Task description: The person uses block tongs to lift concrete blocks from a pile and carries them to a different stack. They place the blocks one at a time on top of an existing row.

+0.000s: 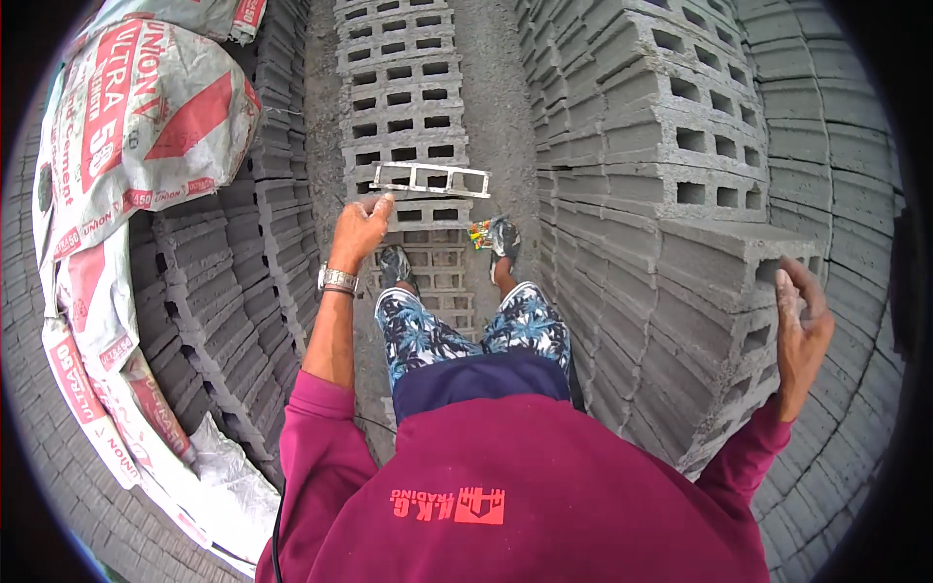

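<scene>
My left hand (361, 231) is closed on the left end of a thin whitish rectangular frame (449, 169) with three openings. It holds the frame in front of me over a row of grey hollow concrete blocks (394, 100). On the right, my right hand (805, 325) has its thumb and fingers bent at the holed end of a hollow concrete block (724, 236) at the top of the near stack. The fingertips appear to be at the edge of a hole; how far they reach in is hidden.
Tall stacks of concrete blocks (637, 121) line my right, and more block stacks (209, 311) stand on the left. White and red cement sacks (146, 107) cover the left stacks. Between my feet lie more blocks (439, 282). A colourful wrapper (479, 234) is beside my right shoe (504, 238).
</scene>
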`<state>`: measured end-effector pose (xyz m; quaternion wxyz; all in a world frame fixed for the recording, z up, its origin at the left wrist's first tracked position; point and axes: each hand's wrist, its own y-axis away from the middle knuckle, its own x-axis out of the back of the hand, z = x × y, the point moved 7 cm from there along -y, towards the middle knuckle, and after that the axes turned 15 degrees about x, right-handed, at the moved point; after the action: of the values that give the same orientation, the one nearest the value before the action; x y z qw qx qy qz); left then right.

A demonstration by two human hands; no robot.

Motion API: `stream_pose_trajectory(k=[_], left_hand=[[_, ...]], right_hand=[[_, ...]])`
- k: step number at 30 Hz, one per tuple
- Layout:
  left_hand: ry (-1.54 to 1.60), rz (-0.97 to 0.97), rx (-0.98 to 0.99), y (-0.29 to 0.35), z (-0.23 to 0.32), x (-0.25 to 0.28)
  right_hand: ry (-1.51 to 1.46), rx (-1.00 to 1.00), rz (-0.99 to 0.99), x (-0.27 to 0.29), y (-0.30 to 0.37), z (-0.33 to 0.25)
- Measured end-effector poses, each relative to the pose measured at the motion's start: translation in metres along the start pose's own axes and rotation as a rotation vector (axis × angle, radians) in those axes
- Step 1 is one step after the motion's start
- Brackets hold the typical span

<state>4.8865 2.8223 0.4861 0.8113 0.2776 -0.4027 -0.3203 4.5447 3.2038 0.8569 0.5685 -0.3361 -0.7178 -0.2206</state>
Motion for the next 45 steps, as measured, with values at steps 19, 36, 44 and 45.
stream_pose_trajectory(k=[19, 36, 44, 45], left_hand=[[-0.180, 0.062, 0.330, -0.346, -0.360, -0.096], [-0.339, 0.245, 0.535, -0.175, -0.329, -0.032], [-0.248, 0.381, 0.433, 0.013, -0.204, 0.086], [-0.212, 0.418, 0.380, 0.034, -0.187, 0.096]], right_hand=[[-0.038, 0.055, -0.491, -0.868, 0.087, -0.142], [-0.215, -0.138, -0.685, -0.770, 0.120, -0.157], [-0.292, -0.037, -0.690, -0.537, 0.102, -0.229], [-0.278, 0.016, -0.628, -0.510, 0.095, -0.231]])
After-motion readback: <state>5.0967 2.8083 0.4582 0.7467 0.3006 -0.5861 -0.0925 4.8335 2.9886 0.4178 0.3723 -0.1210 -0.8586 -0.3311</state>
